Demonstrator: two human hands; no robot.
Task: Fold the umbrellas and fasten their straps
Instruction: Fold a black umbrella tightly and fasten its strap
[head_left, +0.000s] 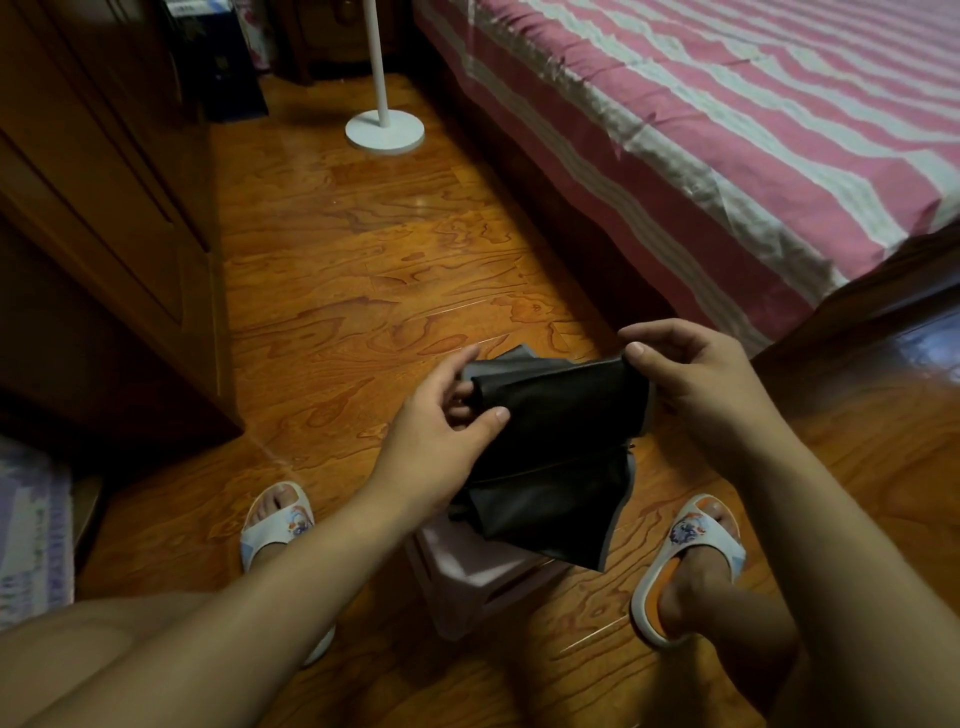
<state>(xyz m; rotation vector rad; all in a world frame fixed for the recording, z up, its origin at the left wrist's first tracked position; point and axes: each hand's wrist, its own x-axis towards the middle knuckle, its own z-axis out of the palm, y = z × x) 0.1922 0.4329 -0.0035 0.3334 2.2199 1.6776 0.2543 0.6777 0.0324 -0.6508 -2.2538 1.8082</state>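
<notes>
Black umbrella (550, 447) held mid-air over floor (363, 270), near. Left hand (441, 426) and right hand (696, 374) each gripping an end. Canopy partly gathered, flaps loose; strap unseen, fastening left.

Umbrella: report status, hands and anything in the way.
Left hand and right hand both grip the black umbrella. Fabric loose, no strap seen fastened. Nothing blocking; pink stool below.

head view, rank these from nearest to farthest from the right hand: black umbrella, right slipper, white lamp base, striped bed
From the right hand:
1. black umbrella, held in it, centre
2. right slipper, on the floor below the hand
3. striped bed, up and to the right
4. white lamp base, far across the floor, upper left
</notes>
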